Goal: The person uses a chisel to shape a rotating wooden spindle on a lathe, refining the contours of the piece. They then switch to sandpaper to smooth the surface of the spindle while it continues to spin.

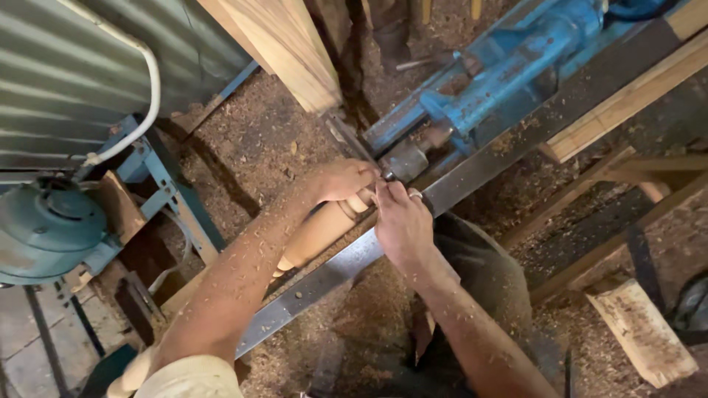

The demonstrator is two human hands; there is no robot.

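the left hand (341, 180) curls over the pale turned wooden spindle (318, 232) mounted on the blue metal lathe (509, 70); the right hand (402, 221) pinches a slim metal chisel (346, 140) at its tip. fingers near the turning wood risk a catch.

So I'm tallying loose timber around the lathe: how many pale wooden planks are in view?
2: one plank leaning at top centre above the hands, another plank running along the right beside the blue machine. More may be hidden outside the frame.
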